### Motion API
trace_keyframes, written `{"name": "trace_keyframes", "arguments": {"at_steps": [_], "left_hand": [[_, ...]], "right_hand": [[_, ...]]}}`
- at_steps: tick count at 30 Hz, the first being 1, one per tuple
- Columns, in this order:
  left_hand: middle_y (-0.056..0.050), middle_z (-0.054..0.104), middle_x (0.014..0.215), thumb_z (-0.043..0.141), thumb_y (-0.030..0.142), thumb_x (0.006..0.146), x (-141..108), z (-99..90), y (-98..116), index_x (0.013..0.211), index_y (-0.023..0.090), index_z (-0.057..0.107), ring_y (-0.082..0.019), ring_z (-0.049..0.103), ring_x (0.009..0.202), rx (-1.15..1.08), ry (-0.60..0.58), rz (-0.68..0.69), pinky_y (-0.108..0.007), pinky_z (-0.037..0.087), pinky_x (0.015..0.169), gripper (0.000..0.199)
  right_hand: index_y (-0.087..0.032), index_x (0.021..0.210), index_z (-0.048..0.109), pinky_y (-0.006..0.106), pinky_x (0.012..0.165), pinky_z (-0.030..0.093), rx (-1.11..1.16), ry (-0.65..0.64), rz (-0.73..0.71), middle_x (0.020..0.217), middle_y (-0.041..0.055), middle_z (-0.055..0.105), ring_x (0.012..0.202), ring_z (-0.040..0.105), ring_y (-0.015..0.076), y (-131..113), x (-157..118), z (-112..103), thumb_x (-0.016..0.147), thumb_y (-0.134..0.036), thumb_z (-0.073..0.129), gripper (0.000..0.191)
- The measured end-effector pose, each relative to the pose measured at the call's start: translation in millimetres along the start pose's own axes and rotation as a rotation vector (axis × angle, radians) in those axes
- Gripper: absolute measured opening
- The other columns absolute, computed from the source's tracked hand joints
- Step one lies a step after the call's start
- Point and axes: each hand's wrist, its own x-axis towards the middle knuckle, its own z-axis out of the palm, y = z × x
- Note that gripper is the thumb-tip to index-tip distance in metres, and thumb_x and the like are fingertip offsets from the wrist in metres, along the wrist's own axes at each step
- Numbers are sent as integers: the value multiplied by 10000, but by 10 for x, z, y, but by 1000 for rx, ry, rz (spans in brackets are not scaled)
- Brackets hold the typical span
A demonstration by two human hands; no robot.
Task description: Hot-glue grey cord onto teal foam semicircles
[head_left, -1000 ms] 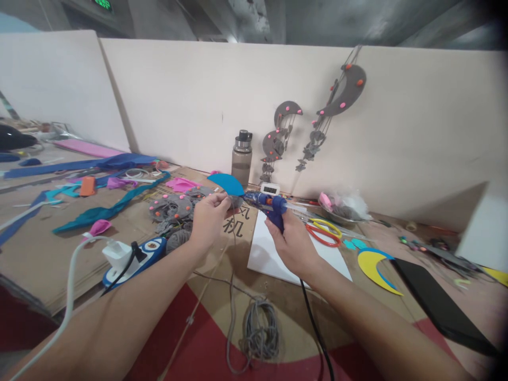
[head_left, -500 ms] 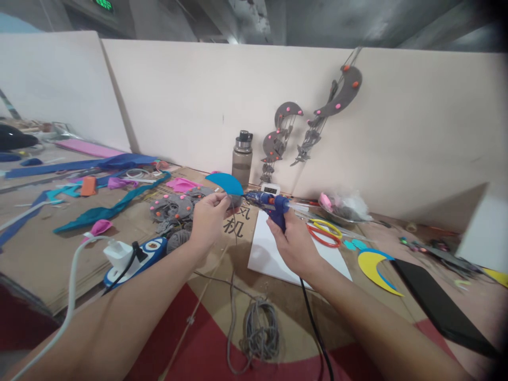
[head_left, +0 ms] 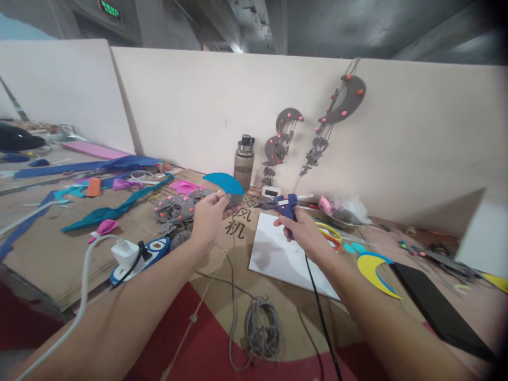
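Blue half-moon piece [head_left: 224,182] is up in front of the bottle [head_left: 243,168], curved edge on top, above the cardboard [head_left: 206,304]; a gray patch [head_left: 237,200] shows along its lower right, can't tell whether it's joined on. Left hand [head_left: 210,216] has thumb and fingers pinched together on the lower edge of the blue piece; exact fingertip contact is partly hidden. If that pinch is loose, the piece could twist or slip out. Right hand [head_left: 298,225] is curled round the handle of the glue gun [head_left: 289,209]; can't tell if the trigger is pressed. Nozzle aims left, apart from the blue piece but near the left fingers, so if it's hot, a careless swing could burn them or drip glue on the white board [head_left: 273,264] below. Gray yarn strand [head_left: 233,243] hangs below the left hand near the coil [head_left: 262,330]; a snag there could tug at the held piece. Black cord [head_left: 319,307] drops from the gun past the coil and might catch or drag if pulled. Scissors [head_left: 331,230] lie just beyond the right hand, easy to knock if the gun goes down carelessly.
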Motion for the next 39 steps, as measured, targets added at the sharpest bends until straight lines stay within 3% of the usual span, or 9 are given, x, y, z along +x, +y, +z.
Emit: {"name": "trace_keyframes", "arguments": {"at_steps": [4, 7, 10, 14, 18, 22, 26, 31, 39], "left_hand": [[-20, 629, 755, 680, 310, 656, -1, 6, 10, 712, 135, 608, -136, 600, 734, 4, 3, -19, -339, 537, 754, 198], [-8, 612, 733, 685, 297, 652, -2, 6, 8, 693, 136, 609, -118, 580, 699, -2, 7, -30, -332, 543, 742, 183], [-3, 604, 726, 684, 292, 657, 4, -4, -10, 687, 136, 610, -112, 573, 688, -3, 4, -35, -332, 545, 738, 175], [-6, 621, 715, 674, 305, 665, -6, 4, -38, 712, 144, 622, -130, 589, 679, 75, 4, -6, -327, 535, 721, 176], [-18, 656, 708, 632, 302, 694, -105, 58, -30, 767, 166, 668, -157, 611, 655, 358, 9, 130, -295, 497, 695, 159], [-15, 669, 716, 605, 263, 707, -241, 117, 14, 749, 192, 699, -154, 589, 665, 602, -45, 304, -245, 436, 674, 126], [1, 658, 694, 578, 233, 727, -295, 138, 39, 742, 204, 703, -130, 552, 616, 736, -116, 383, -229, 399, 640, 130], [-20, 680, 731, 595, 269, 732, -273, 139, -1, 768, 194, 698, -153, 604, 649, 661, -101, 322, -245, 448, 656, 133], [-35, 637, 705, 657, 325, 689, -262, 193, -26, 687, 134, 638, -173, 632, 692, 335, -133, 0, -322, 547, 685, 192]], "right_hand": [[-160, 841, 524, 216, 436, 439, 151, -142, 252, 764, 69, 681, 453, 502, 81, 156, 127, -189, 724, -285, 603, 188], [-167, 748, 540, 215, 436, 419, 23, -214, 312, 657, 51, 660, 460, 516, 98, 270, 173, -285, 738, -322, 594, 164], [-184, 604, 525, 246, 467, 388, -402, -218, 232, 547, 44, 600, 477, 521, 131, 277, 153, -317, 752, -394, 585, 264], [-198, 529, 468, 345, 652, 424, -846, 77, -43, 592, 73, 576, 660, 581, 208, 55, 10, -201, 761, -422, 581, 341], [-188, 805, 520, 363, 769, 444, -414, 187, -314, 853, 70, 619, 813, 578, 193, -169, -168, 140, 820, -381, 491, 196], [-216, 919, 449, 345, 872, 448, 292, 2, -171, 1026, 55, 608, 974, 579, 162, -211, -282, 509, 734, -361, 605, 282], [-238, 917, 412, 304, 706, 490, 717, -102, 55, 785, -40, 582, 655, 577, 107, -247, -349, 644, 632, -325, 711, 422], [-205, 791, 503, 177, 442, 324, 580, -57, 18, 688, -62, 471, 514, 378, 59, -250, -317, 557, 691, -364, 658, 244], [-198, 807, 567, 226, 581, 379, 285, 140, -159, 737, -25, 543, 652, 458, 103, -165, -220, 429, 780, -356, 560, 161]]}}
